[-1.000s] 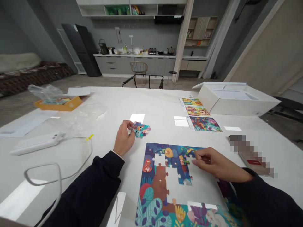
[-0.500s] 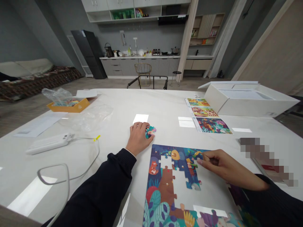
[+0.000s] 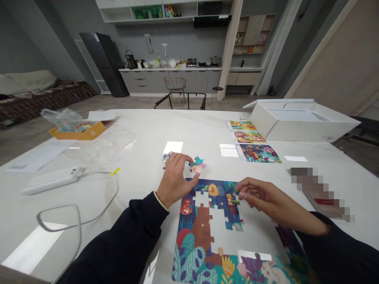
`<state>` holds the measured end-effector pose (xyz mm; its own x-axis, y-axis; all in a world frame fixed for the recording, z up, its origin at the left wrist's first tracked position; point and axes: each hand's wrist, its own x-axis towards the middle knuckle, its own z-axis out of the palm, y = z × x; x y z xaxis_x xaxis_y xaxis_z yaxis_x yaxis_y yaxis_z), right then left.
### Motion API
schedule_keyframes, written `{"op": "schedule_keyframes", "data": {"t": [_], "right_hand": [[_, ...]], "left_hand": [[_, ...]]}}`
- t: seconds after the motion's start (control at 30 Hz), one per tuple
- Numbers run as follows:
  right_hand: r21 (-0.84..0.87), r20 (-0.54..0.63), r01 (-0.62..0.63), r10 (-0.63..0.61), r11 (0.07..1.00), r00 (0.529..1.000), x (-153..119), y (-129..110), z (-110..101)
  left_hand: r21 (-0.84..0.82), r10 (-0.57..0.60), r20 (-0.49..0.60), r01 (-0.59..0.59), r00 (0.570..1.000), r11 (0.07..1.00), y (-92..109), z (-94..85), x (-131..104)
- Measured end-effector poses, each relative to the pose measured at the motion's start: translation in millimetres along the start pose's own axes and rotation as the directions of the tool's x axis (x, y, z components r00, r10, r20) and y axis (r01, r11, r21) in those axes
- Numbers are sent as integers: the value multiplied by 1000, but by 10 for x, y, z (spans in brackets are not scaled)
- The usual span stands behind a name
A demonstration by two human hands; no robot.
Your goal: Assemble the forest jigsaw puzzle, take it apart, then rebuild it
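Observation:
My left hand (image 3: 175,179) is just beyond the puzzle's far edge, a teal and pink jigsaw piece (image 3: 197,163) pinched between thumb and forefinger. Other loose jigsaw pieces (image 3: 167,156) lie on the table behind its knuckles. On the tabletop the partly assembled jigsaw puzzle (image 3: 202,228) shows a dark blue border, a brown trunk, a fox and blue leaves around a white gap. My right hand (image 3: 257,197) rests over the upper right of the puzzle, fingers curled and thumb near the forefinger, at a section with a small figure in a hat. Whether anything sits in that pinch is hidden.
Printed picture sheets (image 3: 251,136) lie toward the back right beside a large white box (image 3: 304,122). At left are an orange box (image 3: 78,132) with pieces and plastic, a white power strip (image 3: 53,180) and its cable (image 3: 78,225). A partly blurred flat object (image 3: 321,199) lies far right.
My left hand has shifted right, drawing a jigsaw piece away from the loose ones, which now show behind it. My right hand stays at the puzzle's upper part; the view has shifted slightly.

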<state>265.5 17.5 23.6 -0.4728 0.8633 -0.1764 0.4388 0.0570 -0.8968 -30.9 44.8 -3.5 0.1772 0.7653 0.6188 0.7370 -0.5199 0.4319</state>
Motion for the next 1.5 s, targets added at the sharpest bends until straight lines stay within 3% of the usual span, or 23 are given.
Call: {"op": "schedule_keyframes", "data": {"t": [0.13, 0.27, 0.47, 0.63, 1.0, 1.3, 1.5], "right_hand": [[201, 37, 38, -47, 979, 998, -20, -81, 127], [304, -29, 25, -17, 952, 999, -2, -112, 212], [325, -63, -9, 31, 946, 998, 3, -148, 181], [318, -57, -44, 66, 947, 996, 0, -144, 156], [269, -55, -53, 70, 962, 996, 1, -113, 163], [291, 142, -89, 49, 953, 989, -35, -76, 202], [278, 146, -101, 62, 955, 987, -35, -75, 197]], "left_hand": [[-193, 112, 28, -105, 993, 976, 508, -58, -91], [-339, 199, 75, -163, 977, 926, 680, -63, -153], [-479, 273, 143, -175, 951, 860, 594, 2, -209], [-442, 275, 191, -168, 942, 881, 550, 31, -260], [-437, 264, 161, -171, 951, 883, 531, 48, -262], [-528, 372, 265, -189, 890, 828, 526, 15, -247], [-475, 290, 231, -152, 929, 866, 488, 50, -278]]}}
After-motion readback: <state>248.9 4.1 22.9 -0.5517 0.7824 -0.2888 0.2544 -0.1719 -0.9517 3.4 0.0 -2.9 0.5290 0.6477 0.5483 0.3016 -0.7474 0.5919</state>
